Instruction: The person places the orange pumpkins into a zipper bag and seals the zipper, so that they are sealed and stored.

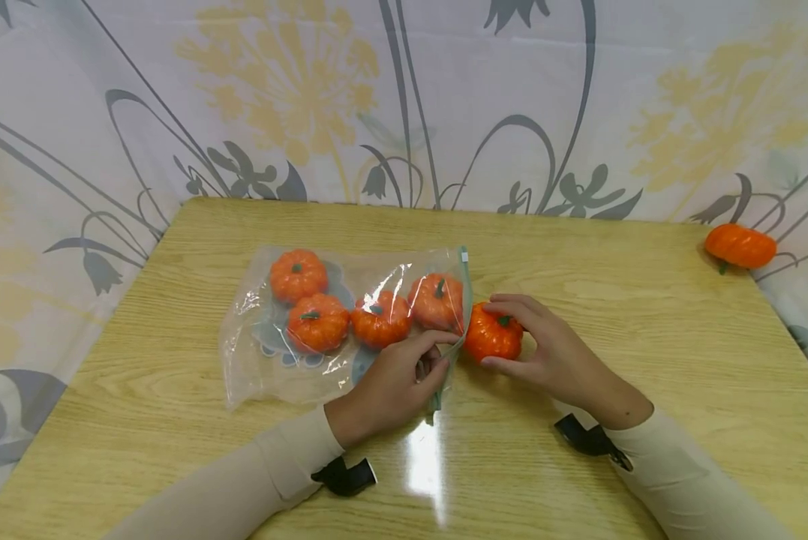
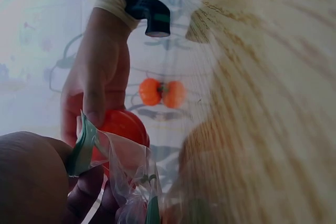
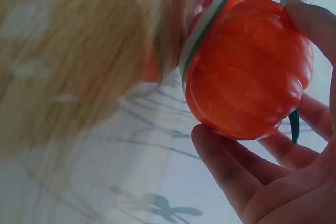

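A clear zip bag (image 1: 241,367) with a green-edged mouth lies on the table, several small orange pumpkins (image 1: 317,322) inside it. At the bag's mouth, my left hand (image 1: 397,382) pinches the green zip edge (image 2: 83,150) between thumb and fingers. My right hand (image 1: 555,349) grips another orange pumpkin (image 1: 493,334) with a green stem, thumb on one side and fingers on the other. In the right wrist view this pumpkin (image 3: 252,72) touches the green-and-white bag rim (image 3: 210,22), its near part outside the bag.
One more orange pumpkin (image 1: 741,246) lies on its side at the table's far right corner. The wooden table (image 1: 579,262) meets a flower-patterned cloth (image 1: 444,97) along its back edge. A white slider (image 1: 464,256) sits at the far end of the zip.
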A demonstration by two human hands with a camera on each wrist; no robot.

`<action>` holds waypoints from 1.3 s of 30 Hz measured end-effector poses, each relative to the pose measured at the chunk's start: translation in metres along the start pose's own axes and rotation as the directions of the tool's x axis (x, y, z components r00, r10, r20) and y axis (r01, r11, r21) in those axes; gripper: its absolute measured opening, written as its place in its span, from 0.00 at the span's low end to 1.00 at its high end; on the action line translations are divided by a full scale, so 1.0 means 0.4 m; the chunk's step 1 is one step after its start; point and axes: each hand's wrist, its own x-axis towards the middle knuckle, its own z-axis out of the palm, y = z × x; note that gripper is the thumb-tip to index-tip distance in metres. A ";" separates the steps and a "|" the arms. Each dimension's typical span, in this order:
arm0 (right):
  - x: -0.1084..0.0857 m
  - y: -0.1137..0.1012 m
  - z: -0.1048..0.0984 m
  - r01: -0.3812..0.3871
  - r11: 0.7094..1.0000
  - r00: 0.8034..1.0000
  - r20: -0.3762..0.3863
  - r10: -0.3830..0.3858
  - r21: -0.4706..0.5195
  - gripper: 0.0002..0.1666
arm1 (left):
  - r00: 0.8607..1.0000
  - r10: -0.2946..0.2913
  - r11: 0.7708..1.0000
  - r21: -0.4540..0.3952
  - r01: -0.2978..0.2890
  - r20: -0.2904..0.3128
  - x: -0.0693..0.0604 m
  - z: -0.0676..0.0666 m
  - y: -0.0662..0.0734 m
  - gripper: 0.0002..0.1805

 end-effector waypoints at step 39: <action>0.001 -0.004 0.042 -0.086 0.988 0.996 0.040 0.081 0.129 0.51 | 0.995 0.096 0.995 -0.022 -0.095 0.033 -0.010 -0.007 0.017 0.18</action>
